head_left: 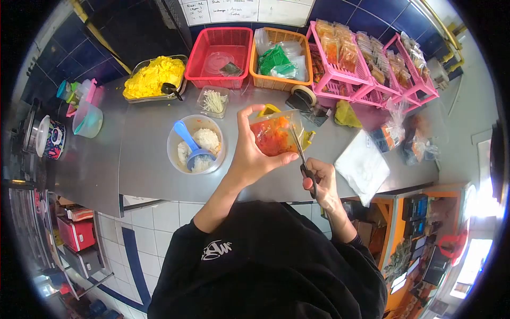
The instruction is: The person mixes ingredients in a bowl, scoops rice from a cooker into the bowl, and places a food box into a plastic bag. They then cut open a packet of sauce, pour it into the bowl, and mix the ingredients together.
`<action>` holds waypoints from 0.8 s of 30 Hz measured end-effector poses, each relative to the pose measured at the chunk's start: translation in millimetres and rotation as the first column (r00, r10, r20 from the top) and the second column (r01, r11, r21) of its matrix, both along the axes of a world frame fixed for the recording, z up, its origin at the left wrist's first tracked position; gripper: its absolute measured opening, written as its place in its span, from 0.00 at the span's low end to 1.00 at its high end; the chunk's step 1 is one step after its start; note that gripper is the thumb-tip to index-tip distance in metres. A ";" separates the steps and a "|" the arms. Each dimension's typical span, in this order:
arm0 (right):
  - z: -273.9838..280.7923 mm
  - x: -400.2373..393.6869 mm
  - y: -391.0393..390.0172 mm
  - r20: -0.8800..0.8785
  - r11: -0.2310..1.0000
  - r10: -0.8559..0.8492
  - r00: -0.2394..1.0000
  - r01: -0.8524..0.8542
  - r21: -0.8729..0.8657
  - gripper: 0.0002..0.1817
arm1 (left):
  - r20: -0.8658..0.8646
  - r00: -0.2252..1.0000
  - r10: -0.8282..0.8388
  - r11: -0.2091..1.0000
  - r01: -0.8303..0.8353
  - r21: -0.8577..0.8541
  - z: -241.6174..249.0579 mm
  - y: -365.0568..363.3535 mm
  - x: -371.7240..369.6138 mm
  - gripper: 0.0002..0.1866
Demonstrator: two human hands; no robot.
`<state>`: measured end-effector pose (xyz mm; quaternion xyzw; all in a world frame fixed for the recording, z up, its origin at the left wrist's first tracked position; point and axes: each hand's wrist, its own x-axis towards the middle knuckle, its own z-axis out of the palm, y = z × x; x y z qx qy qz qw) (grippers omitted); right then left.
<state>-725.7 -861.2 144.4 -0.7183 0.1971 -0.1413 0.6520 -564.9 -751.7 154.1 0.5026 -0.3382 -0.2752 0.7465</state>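
Note:
My left hand (pixel 247 157) pinches a clear plastic packet (pixel 271 136) of orange-red chunky food and holds it up over the counter. In my right hand (pixel 325 183) is a pair of scissors (pixel 304 166) with dark handles, its blades lying along the packet's right side. Behind the packet, a yellow object (pixel 268 110) is partly hidden. To the left of my left hand stands a whitish tub (pixel 170 154) holding white rice (pixel 206 140), with a blue scoop (pixel 184 132) resting in it.
Along the back are a tray of yellow food (pixel 154 77), a red basket (pixel 219 36), an orange basket (pixel 287 84) and pink racks (pixel 372 85) of packets. A small container of thin white strips (pixel 214 101), a tape roll (pixel 304 94) and white plastic sheets (pixel 362 167) lie nearer.

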 end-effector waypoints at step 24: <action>-10.6 0.6 7.2 0.054 0.999 -0.037 0.998 0.035 0.037 0.28 | 0.154 0.987 0.039 0.989 -0.061 0.138 -3.7 14.4 -8.8 0.49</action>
